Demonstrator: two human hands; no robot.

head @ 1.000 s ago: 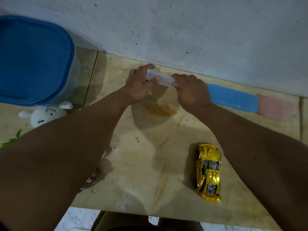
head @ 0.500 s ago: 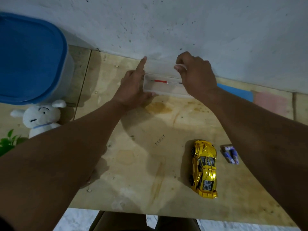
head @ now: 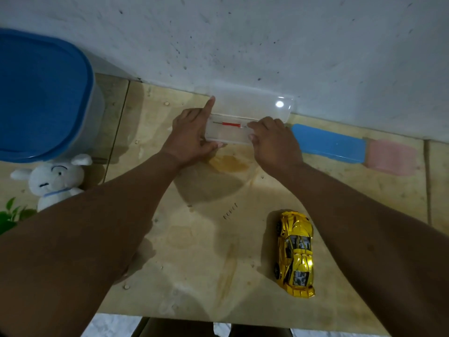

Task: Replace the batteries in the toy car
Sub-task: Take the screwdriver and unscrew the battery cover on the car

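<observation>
Plywood table (head: 199,251): both hands (head: 192,137) (head: 272,139) apparently hold open clear case (head: 229,132).

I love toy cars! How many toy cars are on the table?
1. A gold toy car lies on the wooden table, near its front edge, beside the person's right forearm. Another could be hidden under the arms.

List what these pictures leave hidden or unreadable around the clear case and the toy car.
- Head view: the tip type of the red-handled tool in the clear case is too small to tell.
- The right hand covers the case's right end, so any contents there are hidden.
- The toy car lies wheels down; its battery hatch is unseen.
- The left hand hides the case's left edge.
- No batteries are in sight.
</observation>
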